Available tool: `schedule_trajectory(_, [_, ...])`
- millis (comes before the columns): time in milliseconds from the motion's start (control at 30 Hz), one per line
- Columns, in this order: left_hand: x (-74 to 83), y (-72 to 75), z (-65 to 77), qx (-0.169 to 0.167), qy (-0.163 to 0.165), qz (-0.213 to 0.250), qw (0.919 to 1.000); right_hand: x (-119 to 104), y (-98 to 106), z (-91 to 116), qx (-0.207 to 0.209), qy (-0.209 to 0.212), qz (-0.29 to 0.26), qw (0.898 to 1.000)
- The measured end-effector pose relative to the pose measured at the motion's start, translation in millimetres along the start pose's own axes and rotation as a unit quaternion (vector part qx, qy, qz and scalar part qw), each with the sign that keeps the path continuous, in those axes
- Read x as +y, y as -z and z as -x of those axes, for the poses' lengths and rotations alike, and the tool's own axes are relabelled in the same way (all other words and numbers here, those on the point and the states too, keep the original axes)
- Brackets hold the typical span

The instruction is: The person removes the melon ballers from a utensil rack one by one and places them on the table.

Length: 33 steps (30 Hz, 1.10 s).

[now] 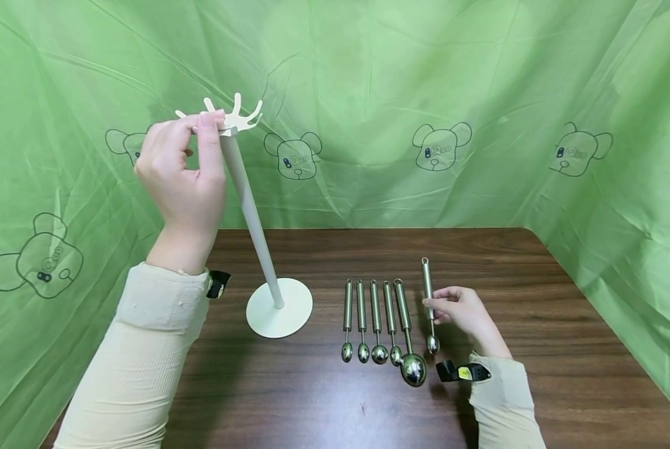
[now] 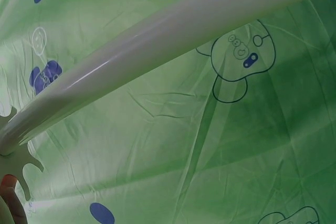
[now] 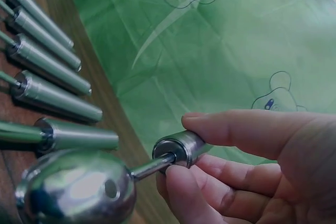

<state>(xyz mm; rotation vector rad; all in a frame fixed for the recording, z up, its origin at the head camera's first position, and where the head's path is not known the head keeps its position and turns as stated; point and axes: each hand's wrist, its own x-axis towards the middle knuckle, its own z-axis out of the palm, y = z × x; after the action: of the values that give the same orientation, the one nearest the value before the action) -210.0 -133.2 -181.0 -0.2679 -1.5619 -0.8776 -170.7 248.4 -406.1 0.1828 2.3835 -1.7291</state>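
Observation:
With thumb and fingertips, my left hand pinches the hooked top of a white stand; some prongs are hidden behind the hand. In the left wrist view a fingertip shows beside the prongs at the frame's edge. My right hand grips a steel melon baller by its handle, loop end up and scoop down. Its shiny scoop, with a small hole, looms large in the right wrist view. Left of it lie several more melon balllers in a row, the rightmost having the biggest scoop.
The stand's round white base sits on the brown wood-grain table, left of the row. Green curtains with bear drawings hang behind and at both sides. Dark straps circle the wrists.

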Motion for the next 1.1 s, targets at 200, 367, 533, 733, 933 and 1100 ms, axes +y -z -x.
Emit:
schedule_trajectory(200, [0.0,-0.1,0.2,0.001,0.001,0.0,1.0,8,-3,-4,-0.007,-0.004,0.012,1.0])
schedule_trajectory(367, [-0.1,-0.4,0.4,0.002,0.004,0.001,1.0,13,-6,-7,-0.007,-0.014,0.025,1.0])
schedule_trajectory(533, [0.0,-0.7,0.5,0.002,0.005,-0.002,1.0,16,-10,-8,-0.007,-0.029,0.032,0.999])
schedule_trajectory(733, [-0.3,-0.8,0.5,0.003,0.005,-0.002,1.0,18,-13,-9,-0.008,-0.04,0.04,0.998])
schedule_trajectory(933, [-0.5,-0.9,0.5,0.003,0.006,-0.002,1.0,23,-14,-12,-0.006,-0.052,0.04,0.998])
schedule_trajectory(1100, [-0.2,-0.9,1.1,0.004,0.006,0.0,1.0,30,-17,-15,-0.005,-0.059,0.045,0.997])
